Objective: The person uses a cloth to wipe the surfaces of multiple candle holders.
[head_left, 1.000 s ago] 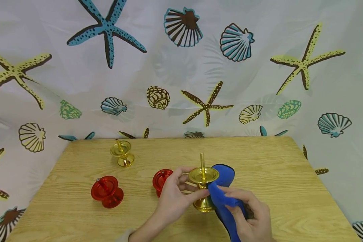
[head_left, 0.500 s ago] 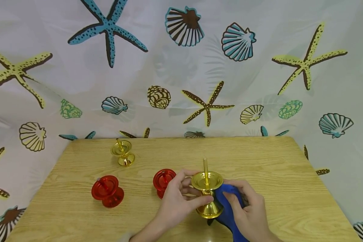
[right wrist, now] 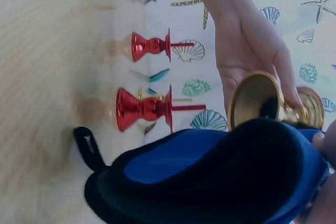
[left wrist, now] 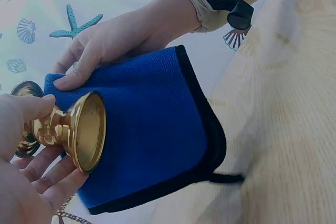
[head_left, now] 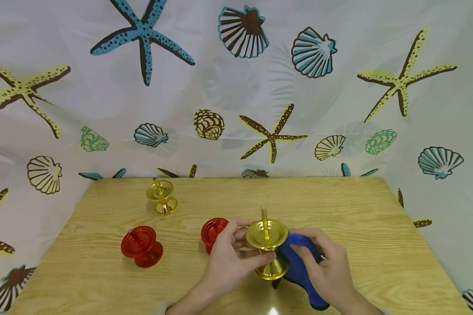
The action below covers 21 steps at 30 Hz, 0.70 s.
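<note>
My left hand (head_left: 230,262) grips a gold candlestick (head_left: 273,267) by its narrow stem, raised off the table and slightly tilted. Its shallow dish and thin upright rod face up; the left wrist view shows the hollow underside of its flared base. Thumb and fingers of my right hand (head_left: 330,267) pinch a blue cloth (head_left: 299,269) with black edging and a black loop. In the left wrist view the cloth (left wrist: 152,124) spreads behind the candlestick (left wrist: 88,132), close against it. Whether they touch at the stem is hidden.
Two red candlesticks (head_left: 147,256) stand upright on the wooden table (head_left: 82,280) at the left; the nearer-to-centre one (head_left: 212,231) is partly behind my left hand. Another gold candlestick (head_left: 164,205) stands farther back. A shell-and-starfish curtain (head_left: 236,96) hangs behind and around the table.
The cloth, first draped on both sides of the candlestick, is now gathered at its right. The candlestick dipped toward me, then shifted slightly left and up. Both hands keep their holds.
</note>
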Motion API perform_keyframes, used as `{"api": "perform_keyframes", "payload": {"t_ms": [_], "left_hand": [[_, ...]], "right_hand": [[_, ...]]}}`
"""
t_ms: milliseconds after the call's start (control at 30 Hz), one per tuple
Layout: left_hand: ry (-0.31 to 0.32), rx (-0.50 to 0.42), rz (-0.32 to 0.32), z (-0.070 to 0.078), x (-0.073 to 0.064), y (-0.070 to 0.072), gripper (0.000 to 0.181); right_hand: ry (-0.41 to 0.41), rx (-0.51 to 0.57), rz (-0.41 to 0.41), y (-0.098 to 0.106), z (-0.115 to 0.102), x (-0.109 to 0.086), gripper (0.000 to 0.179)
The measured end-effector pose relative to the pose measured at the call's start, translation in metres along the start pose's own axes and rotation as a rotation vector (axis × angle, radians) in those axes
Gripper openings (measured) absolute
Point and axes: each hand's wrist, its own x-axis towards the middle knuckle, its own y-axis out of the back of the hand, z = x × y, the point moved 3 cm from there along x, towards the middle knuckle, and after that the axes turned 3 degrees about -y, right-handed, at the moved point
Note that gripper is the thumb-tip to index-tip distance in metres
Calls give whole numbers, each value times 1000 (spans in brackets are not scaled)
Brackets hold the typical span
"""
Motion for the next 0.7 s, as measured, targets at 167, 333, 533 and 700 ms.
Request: {"api": "perform_keyframes", "payload": {"t_ms": [167,333,533,700], "left_hand": [[-60,73,35,5,-1,15,68],[-129,147,65,11,2,40,69],[-203,256,146,17,14,76,71],[-245,369,207,16,30,101,71]], "right_hand": [[20,-80,-74,11,-2,7,40],[82,-209,-77,24,-3,12,47],[110,-330,-68,39,-1,15,49],[113,-398,-67,47,2,14,49]]}}
